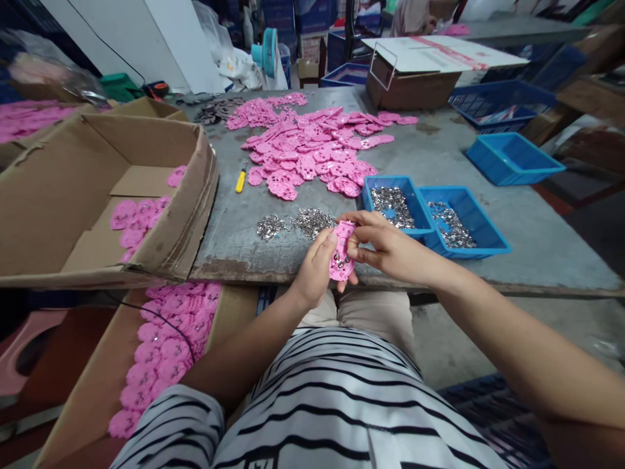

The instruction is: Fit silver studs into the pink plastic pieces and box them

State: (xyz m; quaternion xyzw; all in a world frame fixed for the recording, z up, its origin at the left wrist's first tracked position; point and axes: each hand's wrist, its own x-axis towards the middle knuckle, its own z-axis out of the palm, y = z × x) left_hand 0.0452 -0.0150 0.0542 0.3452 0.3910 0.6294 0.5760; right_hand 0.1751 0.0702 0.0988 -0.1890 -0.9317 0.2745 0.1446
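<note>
both hands' grip pinches a flat pink plastic piece studded with silver.

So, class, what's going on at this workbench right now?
A person seated at a grey table holds one flat pink plastic piece between both hands, the left hand gripping its lower side and the right hand pinching its upper edge. Small metal parts lie loose just beyond the hands, and more fill two blue trays. A heap of pink pieces covers the middle of the table. More pink pieces sit in an open cardboard box on the left and in another box below the table.
</note>
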